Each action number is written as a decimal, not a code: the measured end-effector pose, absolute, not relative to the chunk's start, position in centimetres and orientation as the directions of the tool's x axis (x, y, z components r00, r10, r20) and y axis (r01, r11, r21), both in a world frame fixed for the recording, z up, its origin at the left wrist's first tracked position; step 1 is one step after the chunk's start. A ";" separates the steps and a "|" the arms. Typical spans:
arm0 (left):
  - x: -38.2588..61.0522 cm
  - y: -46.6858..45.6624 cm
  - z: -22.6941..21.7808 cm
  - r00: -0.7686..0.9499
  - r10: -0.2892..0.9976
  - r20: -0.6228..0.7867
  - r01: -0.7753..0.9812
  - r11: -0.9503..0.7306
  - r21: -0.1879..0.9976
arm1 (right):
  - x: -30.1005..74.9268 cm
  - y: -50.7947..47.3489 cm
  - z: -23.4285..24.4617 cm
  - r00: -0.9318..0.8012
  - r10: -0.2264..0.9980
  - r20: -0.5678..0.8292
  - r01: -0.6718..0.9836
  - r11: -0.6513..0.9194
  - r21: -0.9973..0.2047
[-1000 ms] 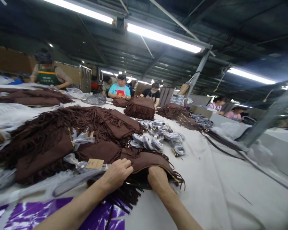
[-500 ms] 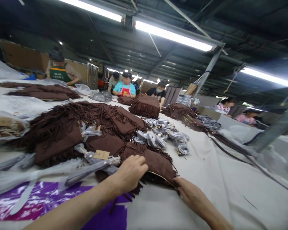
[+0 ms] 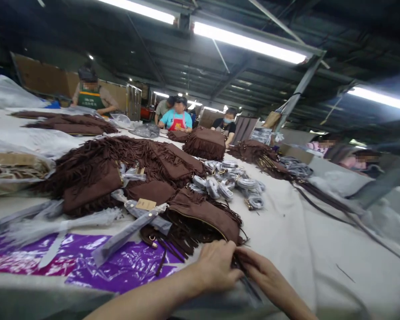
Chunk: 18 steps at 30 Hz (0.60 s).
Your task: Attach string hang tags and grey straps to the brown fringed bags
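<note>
A brown fringed suede bag (image 3: 203,213) with a gold zip edge lies on the white table cloth (image 3: 286,240) just beyond my hands. My left hand (image 3: 216,266) and my right hand (image 3: 258,266) meet at the bag's near corner, both with fingers pinched round thin dark fringe strands (image 3: 243,273) that trail toward me. A wrapped strap (image 3: 133,229) with a tan tag (image 3: 146,204) lies left of the bag.
More brown fringed bags (image 3: 120,169) are piled to the left and further back (image 3: 205,142). Several coiled wrapped straps (image 3: 233,182) lie mid-table. Purple plastic sheet (image 3: 96,262) covers the near left. Several people work at the far end (image 3: 176,118).
Both hands pulled back toward me from the bag's top edge to its near corner and closed on the fringe. The view shifted right and down slightly.
</note>
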<state>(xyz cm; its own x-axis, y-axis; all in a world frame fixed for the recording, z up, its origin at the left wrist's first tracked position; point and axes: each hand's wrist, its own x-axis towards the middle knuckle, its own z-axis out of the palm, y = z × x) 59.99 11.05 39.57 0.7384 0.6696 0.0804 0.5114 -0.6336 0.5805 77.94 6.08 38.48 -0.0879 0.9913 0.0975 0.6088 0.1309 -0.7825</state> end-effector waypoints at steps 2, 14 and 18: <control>61.1 10.4 39.3 0.688 0.722 0.070 0.569 -0.597 0.565 | 78.0 5.6 38.4 -0.090 0.994 0.068 0.498 0.104 -0.861; 63.0 10.5 38.6 0.682 0.728 0.071 0.612 -0.621 0.489 | 79.3 5.0 38.1 -0.088 0.996 -0.026 0.291 0.001 -0.957; 61.4 12.5 38.8 0.764 0.645 0.030 0.495 -0.615 0.613 | 79.7 4.8 37.3 0.012 1.000 0.000 0.406 -0.005 -0.914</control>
<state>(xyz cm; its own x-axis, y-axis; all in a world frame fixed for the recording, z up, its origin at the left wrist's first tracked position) 61.38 12.50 38.81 0.7639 0.6447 0.0295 0.4954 -0.6151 0.6134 79.65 4.82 37.34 0.0118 0.9999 0.0002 0.4059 -0.0046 -0.9139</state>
